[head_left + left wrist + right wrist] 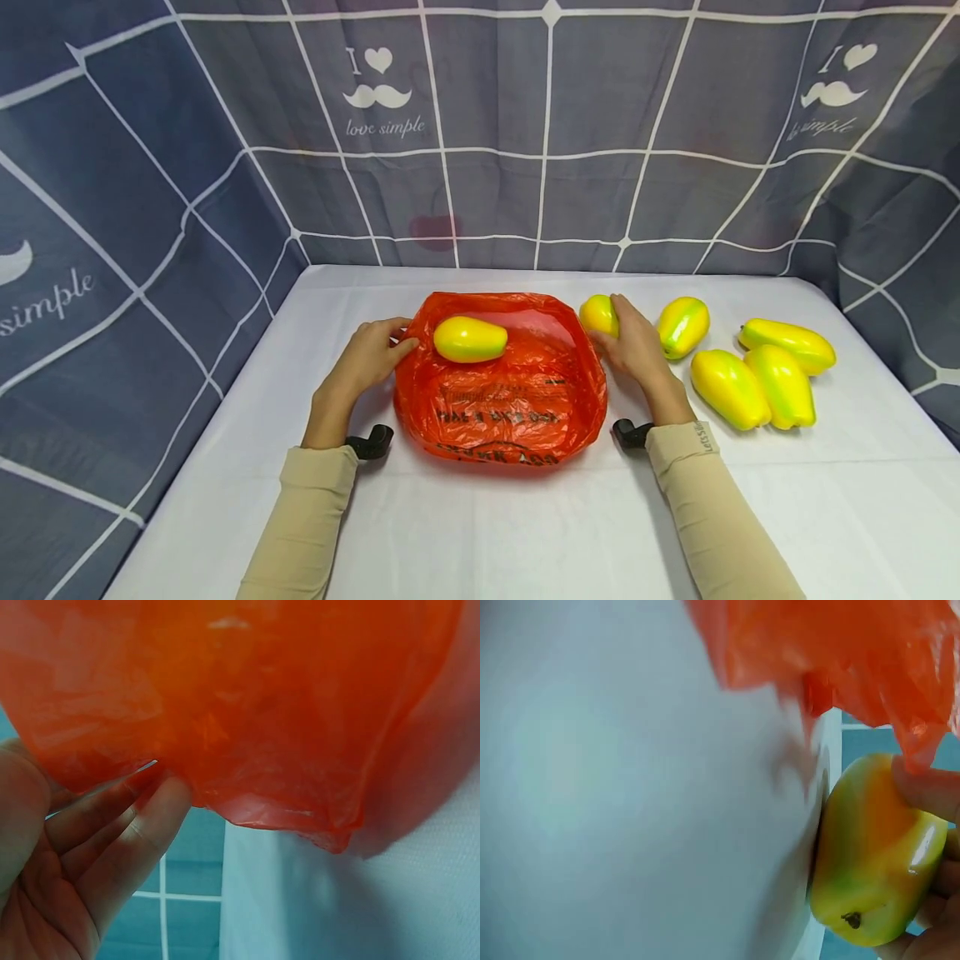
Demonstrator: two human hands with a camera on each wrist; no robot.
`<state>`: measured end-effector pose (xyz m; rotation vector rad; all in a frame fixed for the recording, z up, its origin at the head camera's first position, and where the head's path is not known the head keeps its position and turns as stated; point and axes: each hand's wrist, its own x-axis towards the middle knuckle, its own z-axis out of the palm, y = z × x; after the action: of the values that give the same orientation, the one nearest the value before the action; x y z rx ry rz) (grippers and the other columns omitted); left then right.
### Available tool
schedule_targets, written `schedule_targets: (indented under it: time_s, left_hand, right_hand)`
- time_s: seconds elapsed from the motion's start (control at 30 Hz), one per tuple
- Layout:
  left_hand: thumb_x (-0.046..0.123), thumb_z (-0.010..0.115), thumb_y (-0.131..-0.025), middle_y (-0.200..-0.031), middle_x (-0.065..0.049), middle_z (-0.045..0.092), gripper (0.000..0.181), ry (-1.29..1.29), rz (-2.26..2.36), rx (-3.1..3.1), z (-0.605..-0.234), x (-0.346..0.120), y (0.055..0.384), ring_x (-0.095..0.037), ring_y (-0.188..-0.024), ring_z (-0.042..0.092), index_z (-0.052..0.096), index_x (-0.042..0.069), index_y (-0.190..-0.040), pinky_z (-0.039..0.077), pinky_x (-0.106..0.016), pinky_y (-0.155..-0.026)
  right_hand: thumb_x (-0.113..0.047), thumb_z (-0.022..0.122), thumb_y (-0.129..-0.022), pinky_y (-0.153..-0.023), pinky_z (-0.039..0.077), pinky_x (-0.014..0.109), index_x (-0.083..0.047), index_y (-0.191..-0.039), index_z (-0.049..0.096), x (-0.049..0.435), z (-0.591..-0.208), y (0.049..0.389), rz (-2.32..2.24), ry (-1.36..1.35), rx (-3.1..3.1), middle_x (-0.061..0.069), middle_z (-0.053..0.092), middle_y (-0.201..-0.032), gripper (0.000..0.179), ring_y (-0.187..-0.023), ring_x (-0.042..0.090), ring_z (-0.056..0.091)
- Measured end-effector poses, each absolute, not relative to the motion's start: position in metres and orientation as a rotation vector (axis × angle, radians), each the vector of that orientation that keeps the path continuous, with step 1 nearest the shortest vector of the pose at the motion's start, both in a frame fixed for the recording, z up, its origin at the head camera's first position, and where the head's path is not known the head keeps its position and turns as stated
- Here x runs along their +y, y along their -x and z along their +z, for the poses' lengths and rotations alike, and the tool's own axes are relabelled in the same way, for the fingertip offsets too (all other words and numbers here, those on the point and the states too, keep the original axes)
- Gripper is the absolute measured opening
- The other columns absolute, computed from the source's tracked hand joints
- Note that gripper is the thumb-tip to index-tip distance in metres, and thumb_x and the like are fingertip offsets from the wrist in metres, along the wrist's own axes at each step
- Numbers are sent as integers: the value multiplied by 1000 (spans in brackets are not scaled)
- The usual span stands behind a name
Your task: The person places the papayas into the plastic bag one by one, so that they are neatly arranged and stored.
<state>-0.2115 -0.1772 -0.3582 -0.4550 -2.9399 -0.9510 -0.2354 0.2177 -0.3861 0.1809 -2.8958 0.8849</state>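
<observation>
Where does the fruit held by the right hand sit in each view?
Head: the yellow fruit is right of center, at the upper right of the red bag, partly covered by the right hand.
Left wrist: not in it.
Right wrist: yellow fruit at lower right, stem showing.
Shared landmark: the red bag, central in head, across the top in left wrist, upper right in right wrist.

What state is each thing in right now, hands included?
Red plastic bag: open, mouth up.
Bagged mango-like fruit: lying on its side.
Left hand: touching the bag; pinching unclear.
Right hand: gripping a mango-like fruit beside the bag.
Lone mango-like fruit: lying free.
Three mango-like fruits: lying bunched together.
White tablecloth: spread out, lightly creased.
Checked backdrop: hanging, wrinkled.
</observation>
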Motion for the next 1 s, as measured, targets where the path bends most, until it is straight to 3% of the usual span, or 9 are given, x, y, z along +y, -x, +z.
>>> schedule_targets:
  time_s: [0.27,1.0]
  left_hand:
    - [17,65,-96,-111,-19,68,36,429,-946,-2955,-357,-178,211,-34,-95,65,63,2,-129,55,-46,-84]
    - [16,64,-96,-110,-20,68,37,455,-936,-2951,-357,-177,212,-34,-95,66,62,1,-130,54,-47,-86]
  right_hand:
    - [-17,68,-93,-110,29,59,5,-150,31,222,-390,235,972,-166,-2864,29,39,-148,71,-131,47,40]
    - [-15,73,-90,-109,31,58,2,-149,36,226,-392,233,986,-173,-2839,26,43,-146,71,-131,46,42]
